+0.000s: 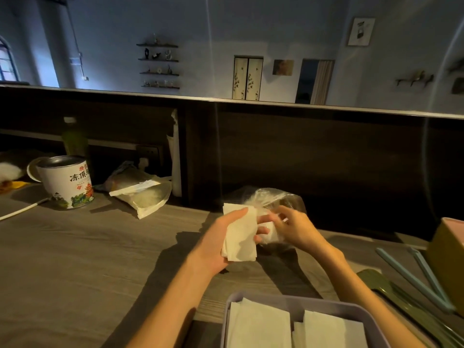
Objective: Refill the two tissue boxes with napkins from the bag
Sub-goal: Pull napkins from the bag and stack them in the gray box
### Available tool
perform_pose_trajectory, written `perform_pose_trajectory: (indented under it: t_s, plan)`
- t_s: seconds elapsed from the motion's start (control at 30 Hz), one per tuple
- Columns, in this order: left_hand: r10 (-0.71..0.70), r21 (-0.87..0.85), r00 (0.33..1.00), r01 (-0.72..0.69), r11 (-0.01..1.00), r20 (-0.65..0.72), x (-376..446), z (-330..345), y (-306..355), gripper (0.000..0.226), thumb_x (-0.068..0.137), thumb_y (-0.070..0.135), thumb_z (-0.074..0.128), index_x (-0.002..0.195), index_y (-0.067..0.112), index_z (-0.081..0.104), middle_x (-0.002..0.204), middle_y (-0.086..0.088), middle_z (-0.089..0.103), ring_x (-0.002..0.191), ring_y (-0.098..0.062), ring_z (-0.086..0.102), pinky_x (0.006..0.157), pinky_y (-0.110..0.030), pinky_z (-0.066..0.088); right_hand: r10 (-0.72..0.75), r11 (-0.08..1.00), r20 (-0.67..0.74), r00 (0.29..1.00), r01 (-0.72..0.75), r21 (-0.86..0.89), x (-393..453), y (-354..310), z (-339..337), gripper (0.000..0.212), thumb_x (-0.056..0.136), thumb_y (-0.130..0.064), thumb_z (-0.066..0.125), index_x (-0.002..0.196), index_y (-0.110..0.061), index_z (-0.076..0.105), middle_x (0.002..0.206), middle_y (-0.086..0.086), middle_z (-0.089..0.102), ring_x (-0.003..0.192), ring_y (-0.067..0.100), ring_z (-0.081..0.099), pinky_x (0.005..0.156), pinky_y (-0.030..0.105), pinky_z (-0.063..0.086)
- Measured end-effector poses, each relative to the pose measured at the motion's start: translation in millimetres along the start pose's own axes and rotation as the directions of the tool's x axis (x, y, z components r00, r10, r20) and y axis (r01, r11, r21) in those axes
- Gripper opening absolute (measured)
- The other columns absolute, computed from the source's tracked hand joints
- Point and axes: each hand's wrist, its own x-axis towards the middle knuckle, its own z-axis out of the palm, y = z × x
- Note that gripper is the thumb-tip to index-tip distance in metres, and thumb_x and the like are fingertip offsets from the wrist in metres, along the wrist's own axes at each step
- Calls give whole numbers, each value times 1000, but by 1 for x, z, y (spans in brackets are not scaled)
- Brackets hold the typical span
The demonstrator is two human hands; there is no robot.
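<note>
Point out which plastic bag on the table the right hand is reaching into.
The clear crinkled bag at the table's middle, where the right hand is. The other bag, pale yellowish, lies untouched further left, beside the printed tin.

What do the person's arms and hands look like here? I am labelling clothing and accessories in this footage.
Both forearms are bare as far as the frame shows: no sleeves, gloves, watch or bracelet. The left hand and right hand show no rings that I can make out, though the light is dim. The fingernails look short and unpainted.
</note>
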Motion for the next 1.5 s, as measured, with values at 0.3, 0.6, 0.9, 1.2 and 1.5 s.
perform_pose_trajectory:
  t_s: [0.3,0.6,0.9,1.2,1.5]
  plan:
    - [26,-181,967,-74,981,-252,18,-5,1,32,101,18,51,129,2,55,124,-23,67,86,-27,70,66,-32,53,-6,983,93,996,23,-185,0,1,6,71,83,-55,76,146,-36,48,148,-5,54,134,18,50,108,37,42]
    - [72,-164,965,-116,980,-253,17,-6,1,26,103,23,49,118,5,61,99,-18,73,80,-25,70,60,-30,57,-125,990,-128,984,133,52,3,-6,3,22,91,-26,75,113,-27,71,97,-15,65,88,0,62,67,9,48]
    - [15,-41,927,-33,999,-375,21,-1,3,26,102,15,53,127,12,59,114,-20,69,92,-32,68,72,-44,55,-128,935,-53,990,138,325,-6,-31,-62,14,95,-27,70,104,-36,73,103,-13,70,95,6,67,67,19,55]
    - [-62,76,984,76,994,-168,6,-1,-1,18,99,28,56,113,16,59,80,-9,78,85,-31,69,69,-41,55,-247,702,228,942,12,712,-18,-60,-83,9,98,-14,59,93,-17,66,108,11,66,86,23,66,67,29,53]
    - [-17,56,977,29,998,-211,1,11,-13,26,101,26,49,112,9,65,75,-9,74,70,-26,69,63,-39,56,-268,742,404,875,-79,665,-19,-62,-62,17,100,-19,62,114,-13,69,114,3,72,103,22,71,79,29,57]
